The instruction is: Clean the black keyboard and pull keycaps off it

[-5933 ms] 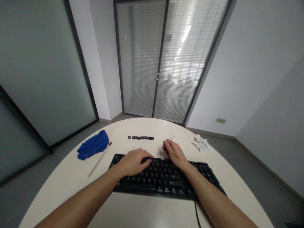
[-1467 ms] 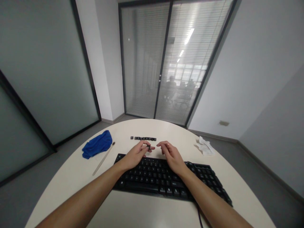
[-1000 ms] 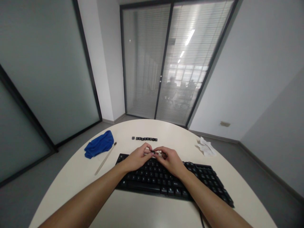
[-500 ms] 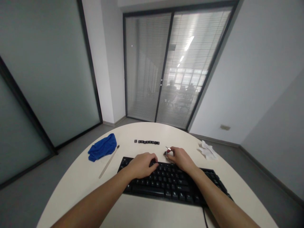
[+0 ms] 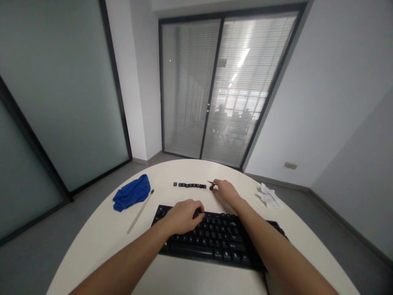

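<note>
A black keyboard point(image 5: 208, 239) lies across the front of the round table. My left hand point(image 5: 186, 217) rests on its upper left part, fingers curled over the keys and thumb bent inward, holding the board. Beyond the keyboard, my right hand point(image 5: 225, 191) is closed at the right end of a row of small black keycaps point(image 5: 192, 185). Between its fingertips is a dark keycap point(image 5: 211, 188), close to the tabletop; whether it touches is unclear. The same hand also keeps a slim pointed tool point(image 5: 211, 182) with some red on it, its tip pointing left above the row.
On the left lie a crumpled blue cloth point(image 5: 132, 192) and a thin brush point(image 5: 139, 213) with a dark tip. A crumpled white tissue point(image 5: 268, 196) is at the right. The white table point(image 5: 101, 246) has a curved far edge, with a glass door point(image 5: 211, 90) beyond.
My right hand has moved away from the keyboard's top edge, forward and slightly left, carrying the keycap and tool to the row's right end. My left hand has stayed on the keyboard.
</note>
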The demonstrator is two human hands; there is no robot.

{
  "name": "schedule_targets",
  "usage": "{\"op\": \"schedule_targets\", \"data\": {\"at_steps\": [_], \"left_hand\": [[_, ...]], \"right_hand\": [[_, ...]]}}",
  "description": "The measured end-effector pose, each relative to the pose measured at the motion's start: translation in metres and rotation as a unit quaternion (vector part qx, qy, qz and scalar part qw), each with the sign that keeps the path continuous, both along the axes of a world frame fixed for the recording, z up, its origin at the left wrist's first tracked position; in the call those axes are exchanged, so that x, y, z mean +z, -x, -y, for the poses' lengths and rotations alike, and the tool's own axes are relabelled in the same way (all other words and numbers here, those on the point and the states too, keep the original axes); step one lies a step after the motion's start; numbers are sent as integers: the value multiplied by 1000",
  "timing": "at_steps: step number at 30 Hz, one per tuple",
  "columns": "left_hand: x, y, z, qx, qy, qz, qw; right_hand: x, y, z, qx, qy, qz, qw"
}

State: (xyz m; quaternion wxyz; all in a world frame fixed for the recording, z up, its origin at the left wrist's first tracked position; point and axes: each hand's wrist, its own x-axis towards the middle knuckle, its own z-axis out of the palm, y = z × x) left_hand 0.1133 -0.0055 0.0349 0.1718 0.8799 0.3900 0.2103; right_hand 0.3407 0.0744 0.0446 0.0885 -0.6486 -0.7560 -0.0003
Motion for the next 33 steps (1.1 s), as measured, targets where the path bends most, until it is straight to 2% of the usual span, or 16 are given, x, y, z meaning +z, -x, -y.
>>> {"op": "schedule_targets", "data": {"at_steps": [7, 16, 22, 28, 30, 33], "left_hand": [[1, 0, 0, 0, 0, -7, 1000], [1, 0, 1, 6, -1, -15, 1000], [2, 1, 0, 2, 0, -6, 1000], [2, 2, 0, -45, 0, 25, 999], [3, 2, -1, -58, 0, 22, 998], [3, 2, -1, -61, -4, 14, 998]], "right_hand": [[-1, 9, -8, 11, 5, 9, 1000], [-4, 14, -4, 30, -10, 6, 999], [4, 9, 2, 38, -29, -25, 999], [29, -8, 31, 31, -82, -102, 991], [33, -13, 46, 23, -107, -173, 979], [30, -19, 66, 26, -70, -300, 951]]}}
